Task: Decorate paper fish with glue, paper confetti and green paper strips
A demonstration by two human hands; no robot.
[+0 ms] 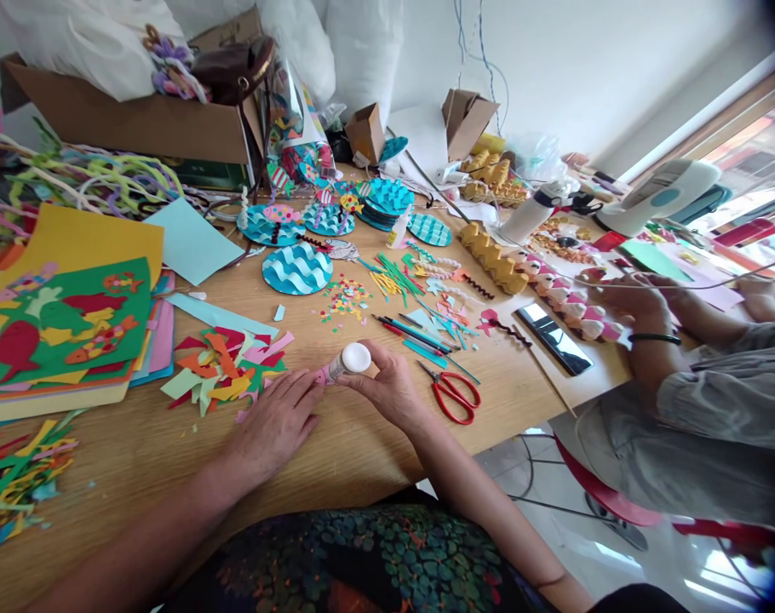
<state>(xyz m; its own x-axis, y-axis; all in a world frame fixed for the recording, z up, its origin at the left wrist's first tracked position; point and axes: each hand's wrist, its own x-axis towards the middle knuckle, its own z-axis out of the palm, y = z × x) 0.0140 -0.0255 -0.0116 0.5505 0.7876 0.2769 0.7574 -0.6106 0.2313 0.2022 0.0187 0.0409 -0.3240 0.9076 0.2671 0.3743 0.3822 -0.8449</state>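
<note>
Near the front edge of the counter (362, 447), your right hand (391, 387) held 1 small bottle (346, 363), tilted, its white end up and the other close to a pink piece (322, 375). Your left hand (282, 417) lay palm down, fingers at that piece; whether they pinched it, I could not tell. Red-handled scissors (439, 383) lay to the right, paper scraps (227, 362) just beyond your left hand.
</note>
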